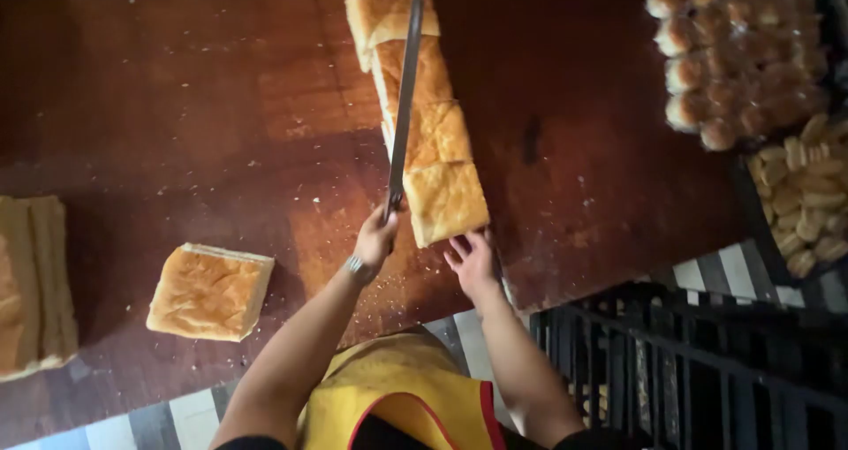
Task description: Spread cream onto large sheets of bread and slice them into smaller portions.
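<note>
Dark wood table (177, 105), crumb-strewn — striped floor below, black crate (698, 362) at right. Left hand (377, 236) wraps a long knife (405, 97) laid along the bread row (424, 105); right hand (473, 260), fingers spread, touches nearest piece. Separate loaf (210, 291) lies well to the left.

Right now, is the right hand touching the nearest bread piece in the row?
Touching. The head view shows the right hand's fingertips pressed against the near edge of the nearest bread piece.
</note>
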